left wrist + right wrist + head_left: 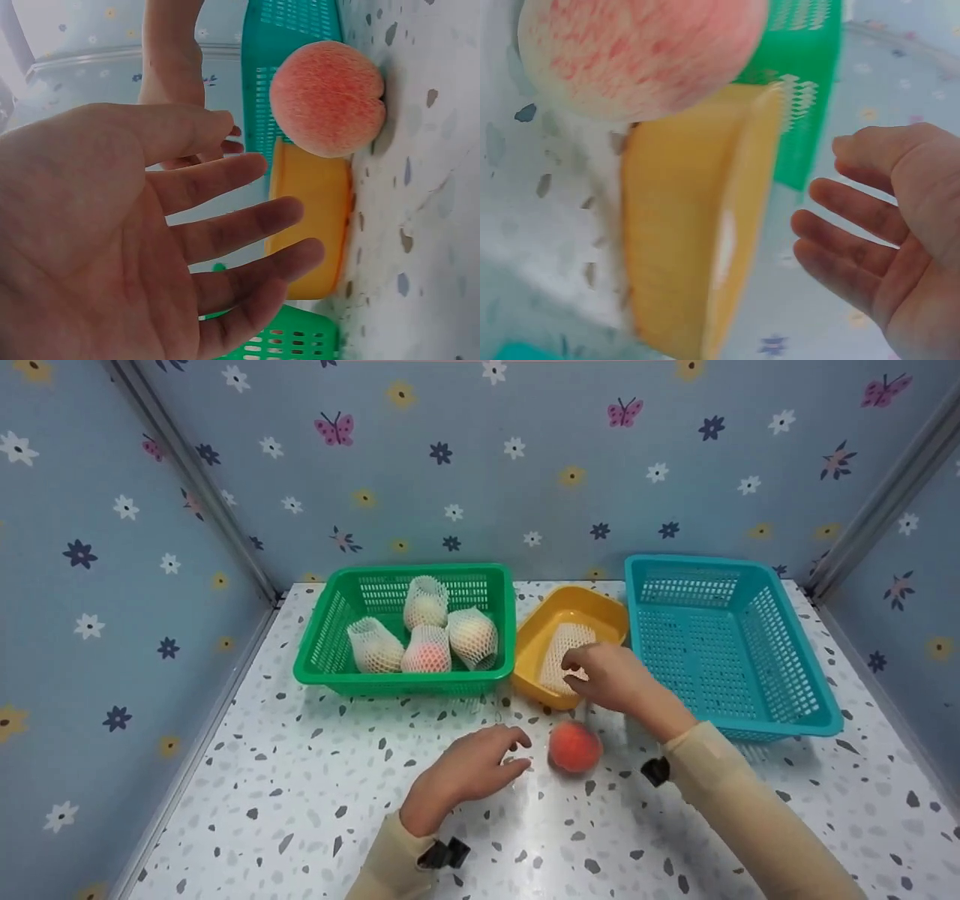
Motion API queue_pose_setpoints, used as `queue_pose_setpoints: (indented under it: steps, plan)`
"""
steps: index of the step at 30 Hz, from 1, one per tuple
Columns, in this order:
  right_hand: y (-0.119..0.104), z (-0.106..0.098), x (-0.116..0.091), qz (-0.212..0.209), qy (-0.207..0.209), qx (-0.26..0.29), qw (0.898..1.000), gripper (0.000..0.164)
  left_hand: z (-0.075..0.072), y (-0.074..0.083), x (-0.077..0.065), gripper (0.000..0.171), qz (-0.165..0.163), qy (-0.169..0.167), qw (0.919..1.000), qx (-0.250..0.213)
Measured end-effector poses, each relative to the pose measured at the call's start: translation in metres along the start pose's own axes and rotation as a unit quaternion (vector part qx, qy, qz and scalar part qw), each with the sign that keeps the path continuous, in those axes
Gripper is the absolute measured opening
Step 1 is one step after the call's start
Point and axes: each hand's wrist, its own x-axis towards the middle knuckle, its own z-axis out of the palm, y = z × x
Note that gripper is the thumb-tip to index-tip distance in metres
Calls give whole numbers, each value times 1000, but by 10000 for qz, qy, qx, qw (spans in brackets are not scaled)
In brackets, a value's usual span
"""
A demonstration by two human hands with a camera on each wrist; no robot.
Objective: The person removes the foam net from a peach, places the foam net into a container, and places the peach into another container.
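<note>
Peach (575, 747) matt, fuzzy; yellow tray (534, 646) smooth plastic.

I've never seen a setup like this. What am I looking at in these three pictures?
No robot here, just a person, so the left grip and right grip are simply bare hands. A camera on the head took the widest picture, looking down; one on each wrist took the other two. On the speckled table are a bare peach, a green basket with four net-wrapped fruits, a yellow bin with white foam netting inside, and a blue basket. The left grip is beside the peach, the right grip over the yellow bin. Neither holds anything.
</note>
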Motion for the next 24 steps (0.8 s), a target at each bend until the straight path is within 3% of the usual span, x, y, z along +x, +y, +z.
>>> queue_pose_setpoints:
  steps: [7,12,18,24]
  plan:
    - [-27,-24,-37,-209,245,-70,9995,12,-22,5,-16,30,58,-352,9993,91]
    - [-42,-26,-59,-218,266,-2,9994,15,-43,4,-18,30,55,-202,9996,202]
    - [-62,-21,-78,14,351,-30,9994,16,-67,0,-7,29,287,130,9984,469]
    - [-81,-22,-87,17,421,-267,9988,15,-94,-15,20,28,73,304,9988,378]
